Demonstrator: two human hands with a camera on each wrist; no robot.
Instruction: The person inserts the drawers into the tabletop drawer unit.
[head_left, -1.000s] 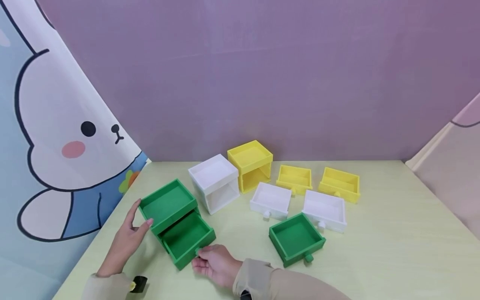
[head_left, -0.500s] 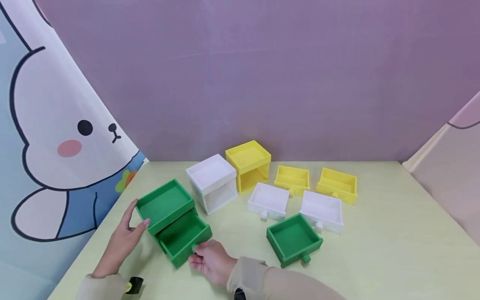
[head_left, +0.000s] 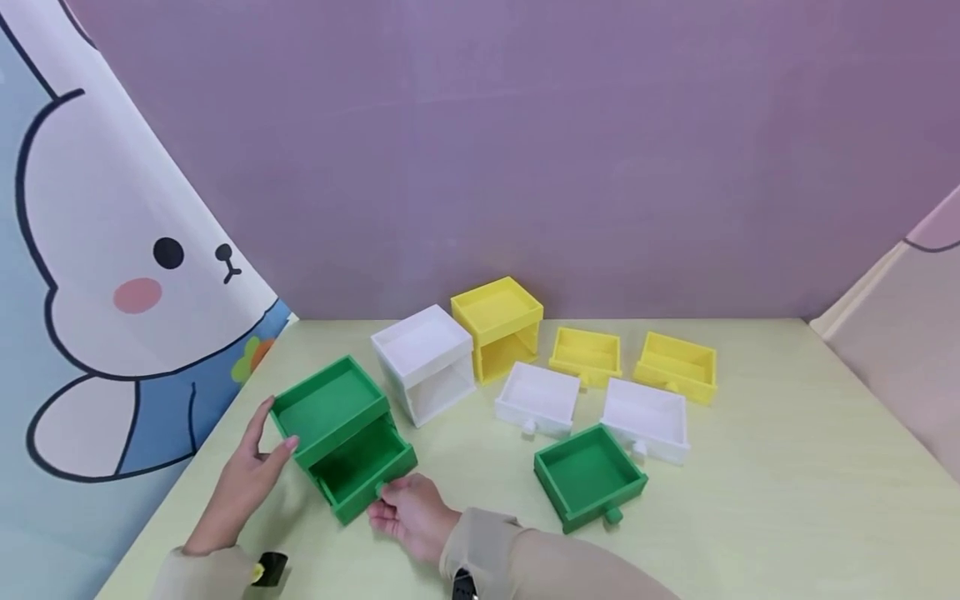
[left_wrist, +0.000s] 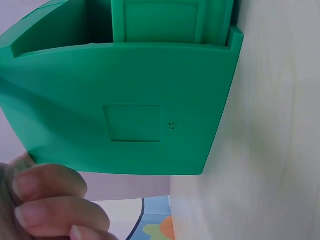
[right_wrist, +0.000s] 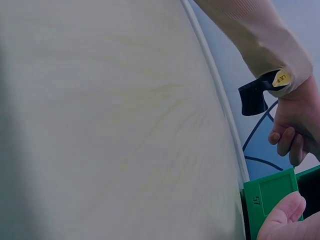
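Drawer (head_left: 366,468), partly inside green cabinet (head_left: 330,407), lies up-left of right hand (head_left: 416,512) pinching its knob (head_left: 379,488); left hand (head_left: 247,483) grips cabinet's left side.

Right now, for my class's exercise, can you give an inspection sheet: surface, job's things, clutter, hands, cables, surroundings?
Surface: pale table.
Job's things: green cabinet, held drawer partly inside; loose green drawer on the table.
Clutter: white cabinet, yellow cabinet, two white drawers, two yellow drawers.
Hands: left hand holds the green cabinet; right hand pinches the held drawer's knob.
Cables: nothing seen.
Surroundings: purple backdrop behind, cartoon print at left.
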